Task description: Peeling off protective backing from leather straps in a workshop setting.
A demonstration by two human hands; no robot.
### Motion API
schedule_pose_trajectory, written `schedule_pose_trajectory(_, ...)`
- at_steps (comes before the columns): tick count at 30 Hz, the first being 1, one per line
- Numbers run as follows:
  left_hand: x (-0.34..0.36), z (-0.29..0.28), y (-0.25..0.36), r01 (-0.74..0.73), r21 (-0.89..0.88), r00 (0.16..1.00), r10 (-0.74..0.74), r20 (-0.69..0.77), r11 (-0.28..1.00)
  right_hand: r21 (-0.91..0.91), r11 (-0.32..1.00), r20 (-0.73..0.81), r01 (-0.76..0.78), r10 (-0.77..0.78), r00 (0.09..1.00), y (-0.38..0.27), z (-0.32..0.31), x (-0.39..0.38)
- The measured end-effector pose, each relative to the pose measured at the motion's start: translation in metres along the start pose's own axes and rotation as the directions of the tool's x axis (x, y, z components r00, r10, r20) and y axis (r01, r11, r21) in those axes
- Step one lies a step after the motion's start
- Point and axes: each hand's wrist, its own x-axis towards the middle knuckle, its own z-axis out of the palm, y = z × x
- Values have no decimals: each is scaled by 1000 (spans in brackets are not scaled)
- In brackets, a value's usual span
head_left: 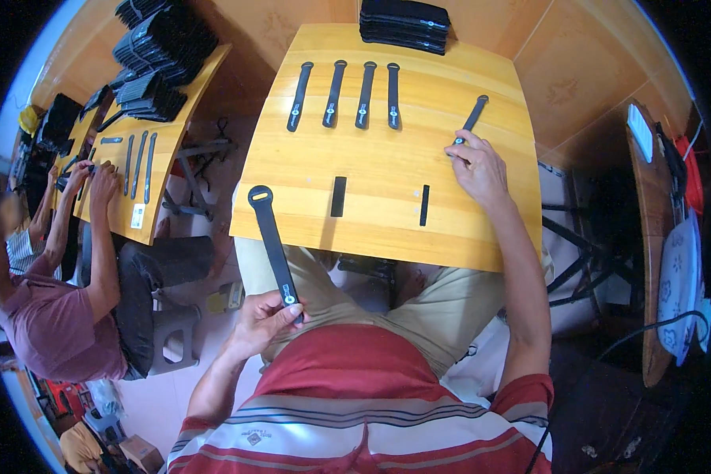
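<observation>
My left hand [262, 324] is closed on the lower end of a black strap [271, 241], which points up over the table's front edge with its slotted, rounded end on top. On the right side of the table my right hand [482, 167] pinches the near end of another black strap [474, 116]; its rounded end points away from me. Several similar straps [332, 95] lie side by side farther back, slotted ends toward the far edge. Two short black strips [338, 197] sit on the tabletop between my hands.
A stack of black straps [404, 24] stands at the far edge of the wooden table [292, 166]. To the left, a person [63, 316] works at another table [156, 189] with straps and piled bundles [162, 47]. A wooden board [654, 261] stands at right.
</observation>
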Motion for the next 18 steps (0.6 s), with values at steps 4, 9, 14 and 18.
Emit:
schedule_pose_trajectory(4, 1, 1, 0, -6, -9, 1000, 6, 1, 1000, 14, 1000, 51, 15, -15, 999, 10, -1, -7)
schedule_pose_trajectory(9, 6, 2, -4, -31, -65, 999, 30, -13, 997, -92, 989, -74, -115, 108, 991, 0, 0, -1)
schedule_pose_trajectory(14, 6, 4, -5, -13, -60, 1000, 14, 8, 998, -170, 975, 35, -142, 150, 988, -8, 2, 7)
schedule_pose_trajectory(18, 8, 4, -9, -25, -66, 999, 27, 27, 997, -142, 980, 65, -140, 151, 986, -14, 5, 12)
